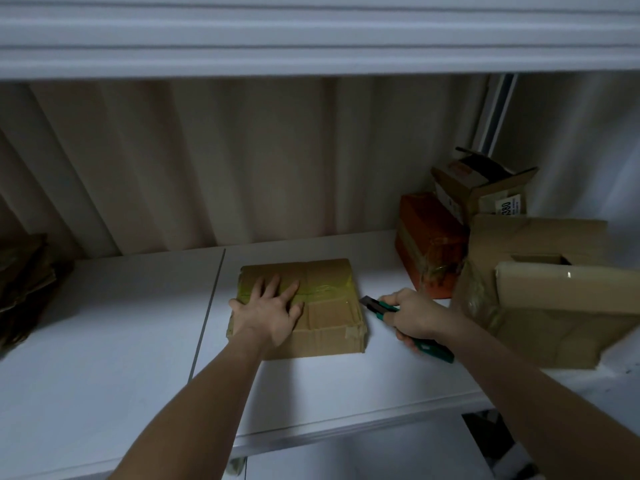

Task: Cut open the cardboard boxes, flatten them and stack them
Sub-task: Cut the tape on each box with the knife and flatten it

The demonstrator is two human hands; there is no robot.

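We stand at a white table with most of the work ahead of us. The biggest thing on it is the large brown box at our right edge, its flaps loose and part open but its body not flattened. Behind it sit an orange box wrapped in clear tape and a smaller brown box with its lid flaps up; both stand whole, so we judge them untouched. Far to our left, in shadow, lies a dark heap of cardboard, which may be the stack of finished pieces, though we cannot tell that for sure.

The box in hand is the flat, low box in the middle of the table, just right of the seam between the two tabletops. Its yellowish tape runs across the top and looks unbroken, so we judge the cut not yet begun.

Our left hand lies flat on the lid, fingers spread and straight, pressing the box down. Our right hand is curled tight round the green cutter, just beside the box's right edge, with the tip pointing toward the taped top but apart from it.
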